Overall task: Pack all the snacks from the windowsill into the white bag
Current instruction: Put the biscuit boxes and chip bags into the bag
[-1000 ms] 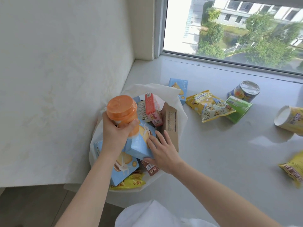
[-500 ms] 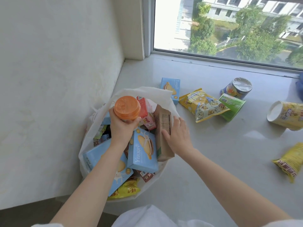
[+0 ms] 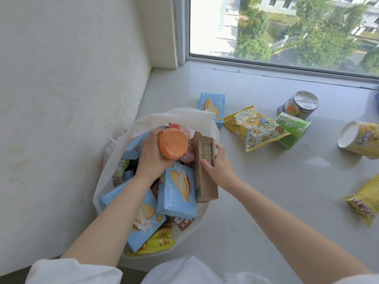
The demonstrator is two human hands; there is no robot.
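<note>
A crowded white bag sits on the windowsill by the wall. The left hand grips an orange-lidded jar above blue boxes filling it; the right hand clasps a brown carton upright inside. Beyond lie another blue box, yellow packets, a green packet and two tipped cups.

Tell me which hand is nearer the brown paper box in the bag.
Right. The right hand grips the brown paper box itself; the left hand holds the orange-lidded container just left of it.
</note>
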